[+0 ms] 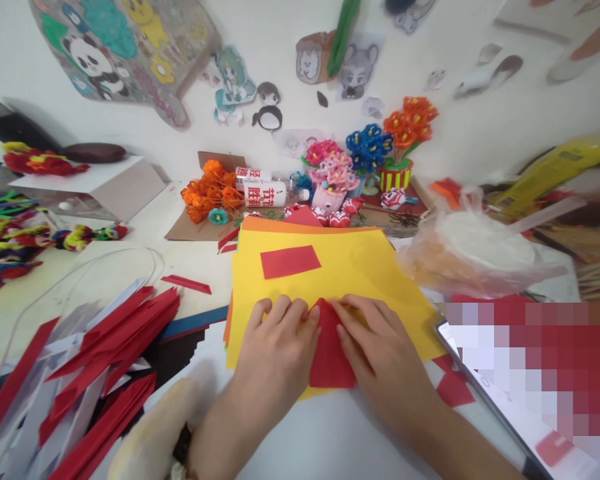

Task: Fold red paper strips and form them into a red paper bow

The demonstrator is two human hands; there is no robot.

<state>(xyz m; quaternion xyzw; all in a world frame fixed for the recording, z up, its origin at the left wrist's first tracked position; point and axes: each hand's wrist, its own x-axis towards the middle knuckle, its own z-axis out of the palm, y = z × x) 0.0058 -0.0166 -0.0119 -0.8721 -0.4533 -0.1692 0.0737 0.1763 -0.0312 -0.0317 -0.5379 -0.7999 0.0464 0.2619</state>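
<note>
A piece of red paper [333, 360] lies on the yellow sheets [365, 260], its far corners folded in to a point. My left hand [283, 340] pinches its left edge near the tip, fingers curled. On the opposite side, my right hand [377, 340] presses the right edge with thumb and fingers closed on it. Parts of the paper are hidden under both hands. Beyond them a flat red paper rectangle [290, 261] rests on the top yellow sheet.
Folded red and white paper strips [115, 340] pile up at left. A phone [500, 400] lies at right, below a plastic-wrapped cup [485, 247]. Pipe-cleaner flowers [330, 167] and a bottle [270, 194] stand or lie along the wall.
</note>
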